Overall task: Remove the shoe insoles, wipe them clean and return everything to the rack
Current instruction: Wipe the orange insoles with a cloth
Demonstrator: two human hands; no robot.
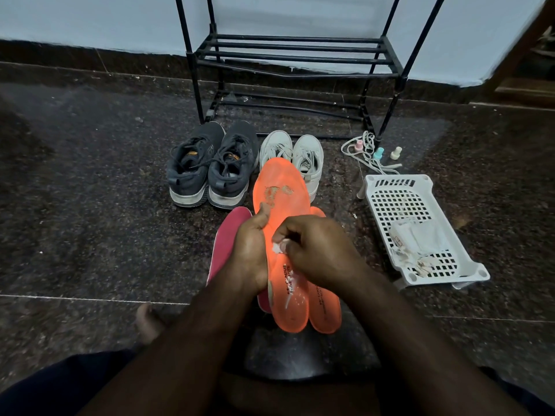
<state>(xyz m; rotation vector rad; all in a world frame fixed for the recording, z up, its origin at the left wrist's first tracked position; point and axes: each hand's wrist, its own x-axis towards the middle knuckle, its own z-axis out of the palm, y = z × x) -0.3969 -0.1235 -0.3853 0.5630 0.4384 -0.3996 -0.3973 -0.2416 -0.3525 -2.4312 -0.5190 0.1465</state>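
Hands first: your left hand grips the near orange foam insole along its left edge, thumb pressed on the top face, holding it tilted up off the dark speckled stone floor. Your right hand pinches a small white wad of tissue against the insole's middle, so you appear to be mid-wipe. White crumbs lie on the heel print. Judging by its look, the insole is light and bendy; hold it at the waist where your thumb can back it, or it will likely flex away under the rubbing. A second orange insole lies just beneath on the right, and a pink insole lies to the left, partly under your wrist. Further out stand a pair of dark grey sneakers and a pair of white sneakers, side by side. Right of them sits a white perforated plastic basket holding crumpled used wipes. Beyond, the black metal shoe rack stands against the wall.
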